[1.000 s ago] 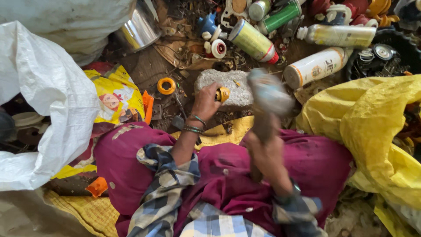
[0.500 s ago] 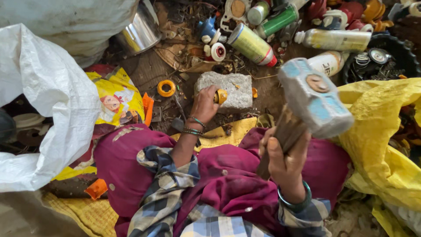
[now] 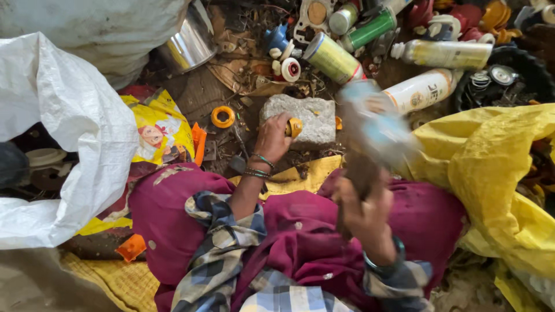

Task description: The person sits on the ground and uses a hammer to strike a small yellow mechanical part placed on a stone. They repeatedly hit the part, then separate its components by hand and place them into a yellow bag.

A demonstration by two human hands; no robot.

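**Lots of stuff lying on the ground**

A big white sack [image 3: 63, 133] sits on the left. Beside it is a yellow wrapper [image 3: 159, 130] with a cartoon face. A shiny metal pot [image 3: 188, 43] stands near the top. An orange ring [image 3: 222, 117] lies on the dirt. Spray cans lie in a heap: a yellow-green can [image 3: 332, 58], a green can [image 3: 373, 28] and two white bottles [image 3: 442, 54]. A yellow sack [image 3: 491, 173] fills the right side.
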